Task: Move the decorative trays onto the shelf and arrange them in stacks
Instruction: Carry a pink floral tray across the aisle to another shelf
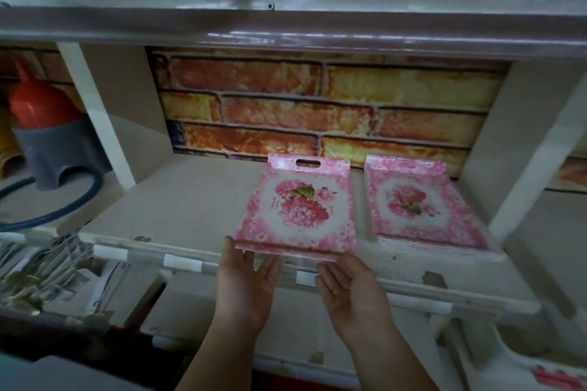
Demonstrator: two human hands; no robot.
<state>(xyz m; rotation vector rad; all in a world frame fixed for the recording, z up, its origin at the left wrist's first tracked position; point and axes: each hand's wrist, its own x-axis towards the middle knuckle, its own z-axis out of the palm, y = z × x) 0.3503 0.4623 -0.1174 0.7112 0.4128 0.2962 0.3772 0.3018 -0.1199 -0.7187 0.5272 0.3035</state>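
With both hands, left (246, 282) and right (351, 290), open-palmed under its near edge, the tray (298, 209) needs pushing onto the shelf (178, 200), beside the stack (419, 203).

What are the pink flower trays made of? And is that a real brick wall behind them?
The pink tray by the hands looks like thin, glossy printed plastic: shiny rim, cut-out handle slot. The stack beside it looks the same. The brick wall seems a flat printed sheet, not real brick, though I can't be sure.
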